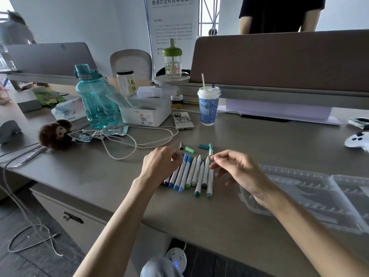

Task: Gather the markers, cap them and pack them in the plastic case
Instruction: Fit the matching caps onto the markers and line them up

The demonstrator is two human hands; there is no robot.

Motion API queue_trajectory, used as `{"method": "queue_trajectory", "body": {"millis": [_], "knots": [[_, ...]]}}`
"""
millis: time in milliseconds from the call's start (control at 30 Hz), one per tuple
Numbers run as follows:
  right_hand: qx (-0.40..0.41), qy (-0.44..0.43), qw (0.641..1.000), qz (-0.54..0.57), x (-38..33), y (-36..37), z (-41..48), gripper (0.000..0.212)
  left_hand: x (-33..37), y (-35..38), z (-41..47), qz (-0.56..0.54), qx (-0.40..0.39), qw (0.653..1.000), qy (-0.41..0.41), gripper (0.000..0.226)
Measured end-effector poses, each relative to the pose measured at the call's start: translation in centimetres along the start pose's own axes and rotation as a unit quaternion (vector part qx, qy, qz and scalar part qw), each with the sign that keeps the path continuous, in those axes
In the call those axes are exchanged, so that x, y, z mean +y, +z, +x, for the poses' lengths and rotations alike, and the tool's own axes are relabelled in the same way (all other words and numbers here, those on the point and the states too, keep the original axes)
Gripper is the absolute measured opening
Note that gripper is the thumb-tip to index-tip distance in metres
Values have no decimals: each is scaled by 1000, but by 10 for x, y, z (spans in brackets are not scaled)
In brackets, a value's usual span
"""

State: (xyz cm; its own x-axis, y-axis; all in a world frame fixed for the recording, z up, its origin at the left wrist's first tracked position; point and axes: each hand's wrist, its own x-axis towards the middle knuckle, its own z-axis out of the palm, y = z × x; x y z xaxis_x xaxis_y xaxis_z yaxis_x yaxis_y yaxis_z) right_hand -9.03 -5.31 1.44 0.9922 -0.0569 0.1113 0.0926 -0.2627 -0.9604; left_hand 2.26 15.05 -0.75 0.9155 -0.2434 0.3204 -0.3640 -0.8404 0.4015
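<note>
Several white markers (191, 173) with blue, green and teal ends lie side by side on the desk; some tips are bare. Behind them lie loose caps: a grey cap (181, 145), a green cap (189, 149), a teal cap (203, 146) and a pale teal cap (210, 150). My left hand (161, 163) is curled over the tops of the leftmost markers, with a small dark blue cap (176, 155) pinched in its fingertips. My right hand (237, 168) hovers at the row's right end, its fingers spread and its thumb and forefinger by a bare tip. The clear plastic case (303, 194) lies open at the right.
Behind the markers stand a paper cup with a straw (208, 105), a power bank (182, 120) with white cables (127, 140), a white box (145, 110) and a teal water bottle (95, 96). A plush monkey (55, 133) sits left and a white game controller (357, 139) far right. A person stands behind the desk divider.
</note>
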Motion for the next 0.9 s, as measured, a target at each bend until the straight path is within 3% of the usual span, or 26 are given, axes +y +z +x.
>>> {"method": "queue_trajectory", "body": {"millis": [267,433,533,600,767,900], "knots": [[-11,4,1000,3,3,1,2,16,-2,0,-8,-2,-4,999,44,10],[3,-14,1000,-19,9,0,5,12,-13,11,-14,-33,14,993,113,19],[36,-97,979,-175,19,-3,7,8,-19,14,-20,-33,17,990,134,44],[8,-140,951,-274,24,-3,7,15,-20,15,-23,-33,12,991,128,52],[-61,-152,888,-430,27,3,3,35,-17,17,-25,-42,53,989,133,20],[-50,-150,884,-439,24,2,3,34,-16,21,-27,-37,90,984,151,23]]}}
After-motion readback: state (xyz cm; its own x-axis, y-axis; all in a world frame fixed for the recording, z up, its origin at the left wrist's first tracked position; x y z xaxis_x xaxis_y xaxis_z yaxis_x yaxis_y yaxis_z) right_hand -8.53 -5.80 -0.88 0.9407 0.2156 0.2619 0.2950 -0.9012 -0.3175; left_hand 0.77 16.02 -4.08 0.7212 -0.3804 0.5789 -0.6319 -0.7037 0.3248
